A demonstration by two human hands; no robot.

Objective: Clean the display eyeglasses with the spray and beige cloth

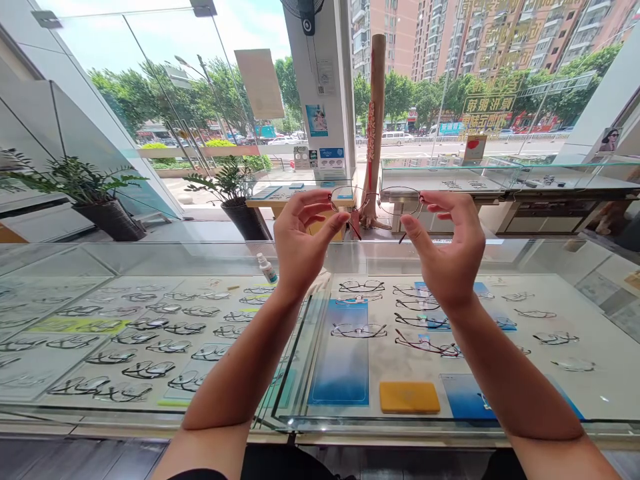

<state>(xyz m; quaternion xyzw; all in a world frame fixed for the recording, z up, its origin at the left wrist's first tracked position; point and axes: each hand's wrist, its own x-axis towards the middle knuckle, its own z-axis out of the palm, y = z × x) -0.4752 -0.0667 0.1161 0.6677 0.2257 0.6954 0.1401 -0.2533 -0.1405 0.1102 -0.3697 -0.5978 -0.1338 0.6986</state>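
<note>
Both my hands hold up one pair of thin-rimmed eyeglasses (376, 197) above the glass display counter. My left hand (303, 243) pinches the frame at its left end, thumb below and fingers above. At the right end, my right hand (449, 243) grips the frame with thumb and fingers. The dark reddish temple tips hang below the lenses. Through the clear lenses show the far counters and the base of a wooden post. A small white spray bottle (267, 268) stands on the counter, left of my left forearm.
Under the counter's glass top (165, 260) lie several rows of eyeglasses (150, 369), a blue display sheet (340, 380) and a yellow case (409, 397). Beyond stand potted plants (113, 217), a wooden post (376, 100) and more glass showcases (445, 177) by the windows.
</note>
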